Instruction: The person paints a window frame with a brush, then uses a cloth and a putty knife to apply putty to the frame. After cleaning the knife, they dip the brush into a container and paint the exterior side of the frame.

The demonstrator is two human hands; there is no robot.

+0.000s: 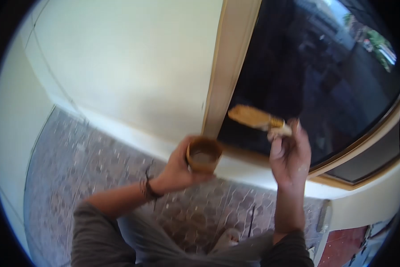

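Observation:
A small brown cup (204, 155) sits in my left hand (180, 165), its fingers wrapped round the outside and its open mouth facing up. Some liquid shows at the bottom of the cup. Up and to the right, my right hand (291, 153) grips a paintbrush (253, 117) by its pale handle. The bristles are coated in tan-brown and point left, in front of the dark window glass (293, 75). Brush and cup are apart, with the brush higher. Pale specks dot my right wrist.
A cream wall (128, 58) rises ahead on the left, beside the window's brown-edged frame (235, 53). Below spreads a stone-patterned tile floor (106, 164). At lower right are a grey block (324, 216) and a dark red surface (342, 247). My foot (228, 239) shows between my legs.

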